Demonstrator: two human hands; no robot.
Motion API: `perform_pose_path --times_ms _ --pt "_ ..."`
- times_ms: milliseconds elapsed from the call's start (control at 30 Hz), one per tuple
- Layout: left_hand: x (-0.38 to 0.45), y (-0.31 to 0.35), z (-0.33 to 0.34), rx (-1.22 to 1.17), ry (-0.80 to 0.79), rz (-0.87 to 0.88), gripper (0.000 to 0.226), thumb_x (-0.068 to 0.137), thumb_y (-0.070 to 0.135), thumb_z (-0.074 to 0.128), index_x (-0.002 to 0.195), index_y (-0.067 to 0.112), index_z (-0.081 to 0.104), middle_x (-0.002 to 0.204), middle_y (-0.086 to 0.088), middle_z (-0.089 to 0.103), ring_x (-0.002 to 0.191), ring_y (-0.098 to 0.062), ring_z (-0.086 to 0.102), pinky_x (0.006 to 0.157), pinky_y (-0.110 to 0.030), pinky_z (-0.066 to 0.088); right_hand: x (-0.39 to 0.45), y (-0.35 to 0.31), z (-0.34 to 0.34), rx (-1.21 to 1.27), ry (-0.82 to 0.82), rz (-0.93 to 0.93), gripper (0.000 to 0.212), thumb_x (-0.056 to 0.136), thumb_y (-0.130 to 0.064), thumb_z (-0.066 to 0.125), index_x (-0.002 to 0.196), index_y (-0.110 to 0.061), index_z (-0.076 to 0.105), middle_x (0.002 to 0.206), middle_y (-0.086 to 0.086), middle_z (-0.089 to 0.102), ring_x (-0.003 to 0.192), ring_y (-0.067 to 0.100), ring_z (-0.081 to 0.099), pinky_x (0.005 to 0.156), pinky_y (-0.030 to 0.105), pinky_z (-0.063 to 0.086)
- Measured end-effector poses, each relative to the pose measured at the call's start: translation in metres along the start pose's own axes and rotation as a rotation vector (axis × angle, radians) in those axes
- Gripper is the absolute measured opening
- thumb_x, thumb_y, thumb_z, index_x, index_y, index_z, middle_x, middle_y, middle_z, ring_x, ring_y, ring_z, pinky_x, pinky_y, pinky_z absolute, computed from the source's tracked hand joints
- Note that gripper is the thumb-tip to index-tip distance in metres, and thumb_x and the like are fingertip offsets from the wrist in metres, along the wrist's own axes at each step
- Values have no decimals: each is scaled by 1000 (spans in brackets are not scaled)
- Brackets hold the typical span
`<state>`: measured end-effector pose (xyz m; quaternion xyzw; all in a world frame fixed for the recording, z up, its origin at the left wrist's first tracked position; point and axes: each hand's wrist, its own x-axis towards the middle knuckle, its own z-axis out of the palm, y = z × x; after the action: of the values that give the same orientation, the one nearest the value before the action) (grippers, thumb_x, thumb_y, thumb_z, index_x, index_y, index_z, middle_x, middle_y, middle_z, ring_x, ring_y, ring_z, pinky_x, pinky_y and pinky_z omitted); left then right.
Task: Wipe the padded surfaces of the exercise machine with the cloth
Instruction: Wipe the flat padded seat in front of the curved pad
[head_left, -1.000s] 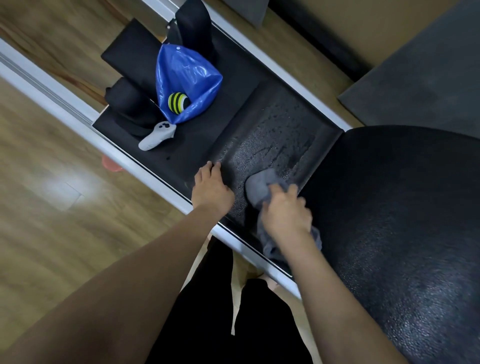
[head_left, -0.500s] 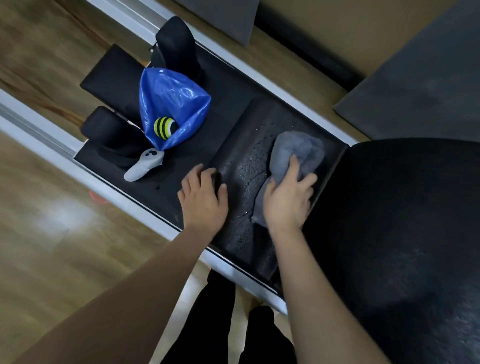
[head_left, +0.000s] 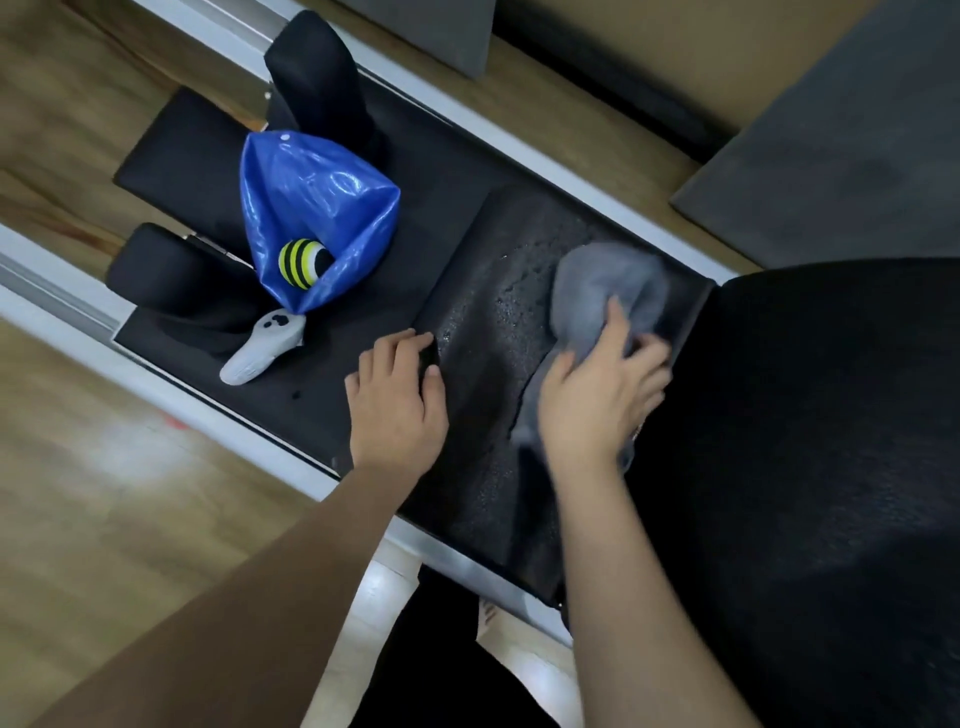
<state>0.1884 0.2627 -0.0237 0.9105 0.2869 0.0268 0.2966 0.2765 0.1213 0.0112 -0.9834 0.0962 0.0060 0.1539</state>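
On the far right corner of the sloped pad (head_left: 483, 374), close to where it meets the big black cushion (head_left: 810, 467), the right hand (head_left: 597, 400) presses the cloth (head_left: 605, 283). Its fingers (head_left: 618, 332) lie spread and nearly flat on the cloth, pinning it rather than gripping it; the thumb side is blurred. Part of the grey cloth bunches ahead of the hand, and a tail trails back under the wrist. The left hand (head_left: 397, 400) rests open and holds nothing, palm down at the pad's left edge with fingertips on the step up from the flat carriage (head_left: 447, 171).

The cloth looks soft, light and limp, so it should fold and drag under pressure; a flat palm over its middle would likely keep it spread. The pad seems grainy, speckled with droplets, and probably gives slightly when pushed. A blue bag (head_left: 317, 208), a striped ball (head_left: 301, 262) and a white controller (head_left: 262, 345) sit near the carriage's left end.
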Motion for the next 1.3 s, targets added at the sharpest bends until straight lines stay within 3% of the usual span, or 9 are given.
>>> perform_pose_path --times_ms 167,433,567,767,900,1000,1133,1300 --pt "0 -1 1 -11 -3 -1 35 91 27 46 125 23 55 133 2 52 114 -22 46 90 -40 34 41 -8 2 -6 27 124 69 89 -28 59 152 -34 30 137 15 36 111 36 41 98 47 36" --pt "0 -2 3 -15 9 -9 38 89 28 43 124 23 56 131 1 53 114 -26 48 91 -43 36 -135 10 -4 45 -84 43 80 74 -21 75 148 -27 42 129 15 43 94 31 38 83 50 43" --pt "0 -4 4 -12 27 6 38 88 28 42 122 23 57 130 0 54 113 -28 50 90 -45 38 -167 18 -3 62 -124 -52 85 67 -18 81 145 -24 48 124 16 47 91 30 40 80 49 45" --pt "1 -4 3 6 13 14 38 89 28 41 123 23 57 130 0 54 111 -27 50 89 -45 41 -92 11 4 65 10 -55 71 78 -21 70 145 -18 46 125 21 43 96 38 42 87 50 38" --pt "0 -7 4 12 -4 23 36 91 28 43 124 24 56 130 1 53 112 -25 49 89 -43 38 7 0 7 -9 89 79 66 87 -25 61 149 -23 37 132 20 39 107 43 42 95 51 36" --pt "2 -7 2 -4 -17 25 34 92 27 45 123 24 56 130 2 52 113 -24 48 89 -44 38 38 -8 5 -31 82 124 66 90 -24 58 151 -25 33 135 19 35 112 42 40 98 50 36" --pt "2 -7 1 -18 -47 15 34 92 28 44 124 25 55 132 2 51 115 -24 46 92 -45 38 -17 -6 1 23 57 15 69 83 -22 63 148 -25 40 131 19 39 106 41 42 95 52 39" --pt "2 -10 2 -59 -61 2 35 90 25 47 123 24 58 133 1 52 116 -26 47 93 -46 37 -131 -6 -4 163 -157 -179 71 78 -21 65 145 -30 45 129 11 38 102 30 40 89 46 44"
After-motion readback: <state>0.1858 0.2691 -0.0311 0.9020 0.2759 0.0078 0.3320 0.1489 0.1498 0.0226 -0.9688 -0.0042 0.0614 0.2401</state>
